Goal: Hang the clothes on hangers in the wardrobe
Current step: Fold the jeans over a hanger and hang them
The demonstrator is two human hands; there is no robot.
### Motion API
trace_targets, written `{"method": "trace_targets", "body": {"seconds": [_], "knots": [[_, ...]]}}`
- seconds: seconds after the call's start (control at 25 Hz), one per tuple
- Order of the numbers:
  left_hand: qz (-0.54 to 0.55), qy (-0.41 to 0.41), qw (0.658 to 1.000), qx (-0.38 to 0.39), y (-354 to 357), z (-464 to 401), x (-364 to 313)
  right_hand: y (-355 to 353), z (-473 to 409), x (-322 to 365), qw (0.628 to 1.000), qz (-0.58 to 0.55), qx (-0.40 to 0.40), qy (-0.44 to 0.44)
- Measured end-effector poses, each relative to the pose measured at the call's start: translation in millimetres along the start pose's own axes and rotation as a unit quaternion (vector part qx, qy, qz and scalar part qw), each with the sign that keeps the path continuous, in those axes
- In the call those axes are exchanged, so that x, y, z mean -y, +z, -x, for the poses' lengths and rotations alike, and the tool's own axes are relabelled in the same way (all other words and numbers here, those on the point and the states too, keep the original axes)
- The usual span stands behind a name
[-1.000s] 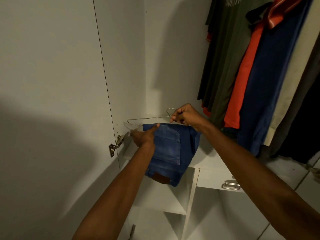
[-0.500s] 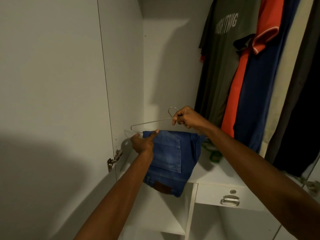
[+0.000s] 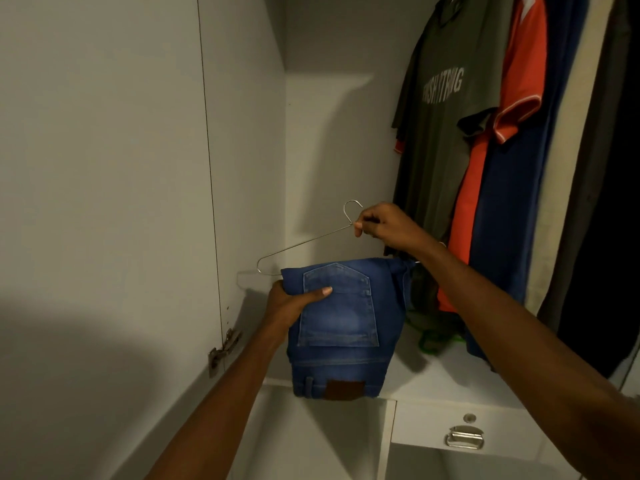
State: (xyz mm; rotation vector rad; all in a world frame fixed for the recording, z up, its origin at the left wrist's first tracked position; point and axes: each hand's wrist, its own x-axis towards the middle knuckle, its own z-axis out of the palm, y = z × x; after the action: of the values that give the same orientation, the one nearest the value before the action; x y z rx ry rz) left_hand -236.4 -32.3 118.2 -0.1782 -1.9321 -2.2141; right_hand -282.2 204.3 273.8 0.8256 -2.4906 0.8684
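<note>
Folded blue jeans [image 3: 341, 327] hang over the bottom bar of a thin metal wire hanger [image 3: 304, 241], back pocket and brown patch facing me. My right hand [image 3: 384, 226] pinches the hanger at its neck, just below the hook. My left hand [image 3: 292, 303] grips the jeans' upper left edge, thumb lying across the pocket. The hanger is held inside the white wardrobe, to the left of the hanging clothes. The hanging rail is out of view.
Several garments hang at the right: a grey printed T-shirt [image 3: 446, 109], an orange shirt [image 3: 519, 81], a navy one [image 3: 512, 216]. A white shelf [image 3: 446, 379] lies below, with a drawer and metal handle [image 3: 464, 438]. The wardrobe door [image 3: 104, 168] with its hinge [image 3: 223, 348] stands left.
Both hands have lifted the hanger and jeans higher, off the shelf. The camera has tilted up, showing more of the hanging shirts.
</note>
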Motion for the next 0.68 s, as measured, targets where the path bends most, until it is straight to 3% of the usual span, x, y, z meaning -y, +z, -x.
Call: {"method": "trace_targets", "body": {"seconds": [0.16,0.44,0.68], "knots": [[0.027,0.023,0.999,-0.009,-8.1,1.6,-12.8,2.5,4.8,-23.6,0.995,-0.028,-0.094,-0.01],[0.038,0.082,0.996,-0.016,-4.9,-0.7,-40.3,18.6,-1.6,9.0,0.987,-0.094,-0.127,-0.032],[0.051,0.067,0.996,-0.032,-15.8,-6.0,-53.3,14.1,-6.5,30.5,0.987,-0.104,-0.115,-0.038]]}}
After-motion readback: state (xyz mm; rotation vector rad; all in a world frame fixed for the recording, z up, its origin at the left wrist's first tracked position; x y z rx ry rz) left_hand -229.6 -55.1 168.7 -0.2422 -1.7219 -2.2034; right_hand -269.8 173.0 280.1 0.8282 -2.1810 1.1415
